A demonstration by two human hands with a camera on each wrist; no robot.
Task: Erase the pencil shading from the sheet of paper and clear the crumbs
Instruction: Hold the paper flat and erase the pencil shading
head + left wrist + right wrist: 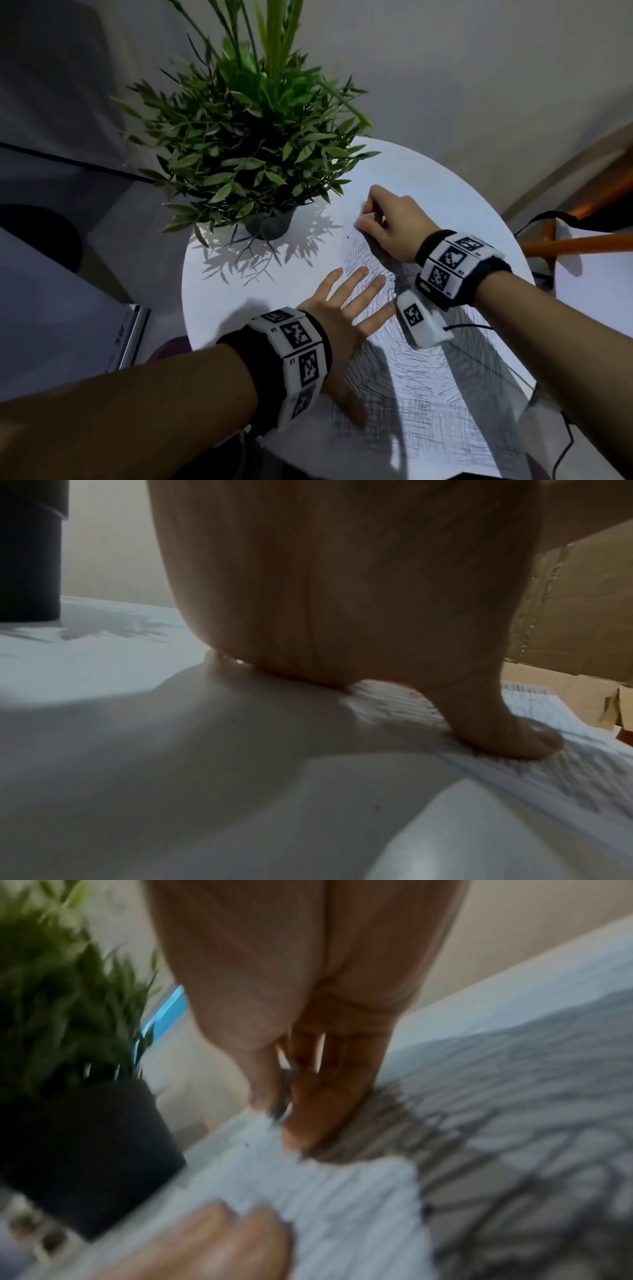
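A sheet of paper (428, 394) covered in grey pencil strokes lies on the round white table (445, 178). My left hand (346, 301) lies flat on the sheet's left part, fingers spread and straight; in the left wrist view its thumb (507, 729) presses the paper (548, 772). At the sheet's far corner my right hand (376, 219) pinches a small pale eraser (365, 211) against the paper. The right wrist view is blurred, with my right fingers (308, 1110) down on the sheet (325, 1191). A dark speck (348, 237) sits near that corner.
A leafy potted plant (246, 154) in a dark pot (270, 226) stands at the table's far left, close to the right hand. A black cable (565, 442) hangs off the right edge. A cardboard box (565, 615) stands beyond the table.
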